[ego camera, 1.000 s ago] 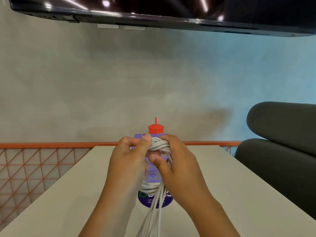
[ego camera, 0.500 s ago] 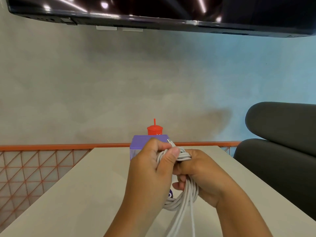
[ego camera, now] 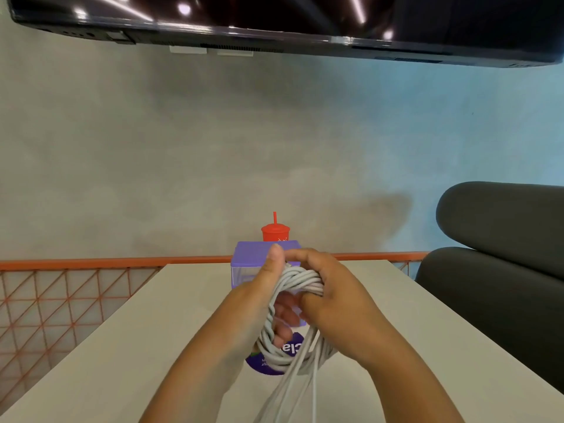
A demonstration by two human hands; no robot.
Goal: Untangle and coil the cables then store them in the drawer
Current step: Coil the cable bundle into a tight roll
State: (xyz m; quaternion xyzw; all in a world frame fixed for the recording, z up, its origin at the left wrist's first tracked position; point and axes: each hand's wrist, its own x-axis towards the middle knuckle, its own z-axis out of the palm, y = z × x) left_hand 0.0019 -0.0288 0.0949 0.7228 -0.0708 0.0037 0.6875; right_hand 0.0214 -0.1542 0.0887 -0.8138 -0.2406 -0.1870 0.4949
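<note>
Cable coil (ego camera: 300, 277) held above tabletop (ego camera: 137, 361), before purple box (ego camera: 253, 257) (likely drawer unit). Left hand (ego camera: 253, 300) grip threaded through loop, clenched on strands; right hand (ego camera: 341, 300) grasps coil top. Loop wider than half-second earlier: winding advancing, tails yet loose.

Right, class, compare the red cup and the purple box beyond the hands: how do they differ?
The cup is red and round, with a straw; the box is purple and square-edged. The cup stands behind the box. The cable hides part of the box, none of the cup. Both stand upright.
</note>
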